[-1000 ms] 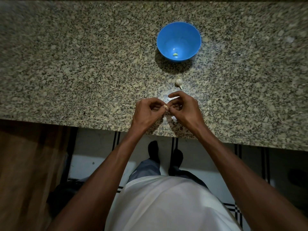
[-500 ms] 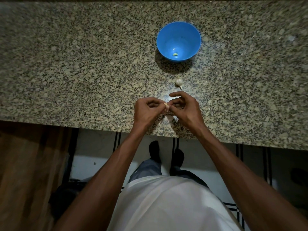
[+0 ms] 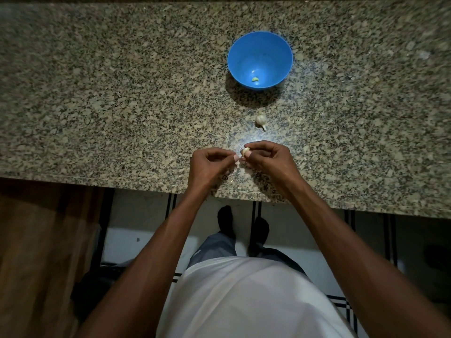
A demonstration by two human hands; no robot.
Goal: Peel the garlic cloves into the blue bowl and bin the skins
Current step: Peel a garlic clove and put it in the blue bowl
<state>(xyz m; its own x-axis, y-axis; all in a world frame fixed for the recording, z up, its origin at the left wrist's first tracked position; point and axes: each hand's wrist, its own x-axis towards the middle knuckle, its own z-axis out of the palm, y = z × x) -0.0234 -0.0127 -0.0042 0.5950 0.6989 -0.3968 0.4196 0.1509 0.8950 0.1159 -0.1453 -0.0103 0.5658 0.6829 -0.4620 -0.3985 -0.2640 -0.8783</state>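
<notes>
A blue bowl stands on the speckled granite counter with one peeled clove at its bottom. Nearer me, an unpeeled garlic piece lies on the counter below the bowl. My right hand pinches a pale garlic clove between thumb and forefinger just above the counter's front part. My left hand is beside it, fingers curled, pinching a small bit of skin close to the clove.
The counter's front edge runs just below my hands. Beneath it are a tiled floor with dark stripes and my feet. A dark object sits on the floor at the lower left beside a wooden panel.
My hands have drawn slightly apart. The clove now sits in my right fingers, while my left hand has pulled a bit of skin away to the left.
</notes>
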